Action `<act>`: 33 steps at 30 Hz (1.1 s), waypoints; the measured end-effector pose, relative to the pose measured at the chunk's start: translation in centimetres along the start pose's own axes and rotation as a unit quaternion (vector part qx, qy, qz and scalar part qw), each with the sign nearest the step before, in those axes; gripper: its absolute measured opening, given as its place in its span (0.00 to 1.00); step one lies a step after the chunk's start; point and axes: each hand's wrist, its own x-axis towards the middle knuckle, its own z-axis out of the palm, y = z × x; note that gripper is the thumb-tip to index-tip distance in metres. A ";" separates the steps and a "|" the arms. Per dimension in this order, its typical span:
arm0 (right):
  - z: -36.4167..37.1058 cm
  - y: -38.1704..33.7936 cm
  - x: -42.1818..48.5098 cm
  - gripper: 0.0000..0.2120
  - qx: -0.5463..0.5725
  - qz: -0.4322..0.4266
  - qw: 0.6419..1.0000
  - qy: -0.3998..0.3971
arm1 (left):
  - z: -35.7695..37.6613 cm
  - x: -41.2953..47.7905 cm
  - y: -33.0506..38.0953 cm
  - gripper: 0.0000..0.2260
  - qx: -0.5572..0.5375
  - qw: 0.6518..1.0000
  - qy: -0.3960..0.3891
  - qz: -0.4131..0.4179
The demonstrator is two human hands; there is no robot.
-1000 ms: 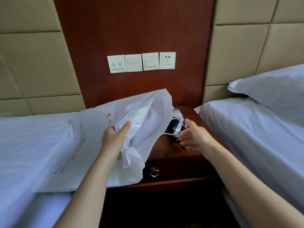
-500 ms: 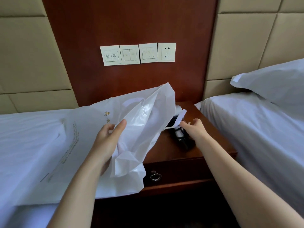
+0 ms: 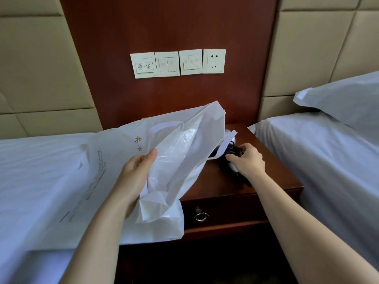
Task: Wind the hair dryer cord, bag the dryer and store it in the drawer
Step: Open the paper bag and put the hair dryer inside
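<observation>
From the head camera, you are at the bagging step. Your left hand (image 3: 135, 177) pinches the rim of the white plastic bag (image 3: 184, 144), thumb on top, holding its mouth up and open toward the nightstand (image 3: 266, 181). Your right hand (image 3: 248, 160) curls around the hair dryer (image 3: 232, 168), which lies on the nightstand top just beside the bag's mouth. The black cord (image 3: 233, 149) looks bundled against the body, though your fingers and a bag handle hide most of it, so I'd only call the winding probably done. The dryer is not in the bag yet, and the drawer (image 3: 225, 210) below is closed, its ring pull (image 3: 201, 216) untouched.

Two gold characters (image 3: 139, 143) are printed on the bag, the upper perhaps 共. The finer print along its side is too small to read.
</observation>
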 end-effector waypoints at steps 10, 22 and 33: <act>-3.8 1.4 -1.4 0.36 -0.103 -0.011 0.990 -0.100 | 0.3 -1.6 0.9 0.20 0.032 0.999 -0.015 -0.002; -4.4 2.0 -2.6 0.25 -0.174 -0.052 0.982 -0.056 | 1.4 -1.3 0.4 0.19 0.059 0.997 -0.046 0.017; -9.7 1.3 -3.5 0.10 0.390 -0.048 0.912 -0.122 | 3.2 -2.4 1.0 0.21 0.210 0.974 -0.009 0.082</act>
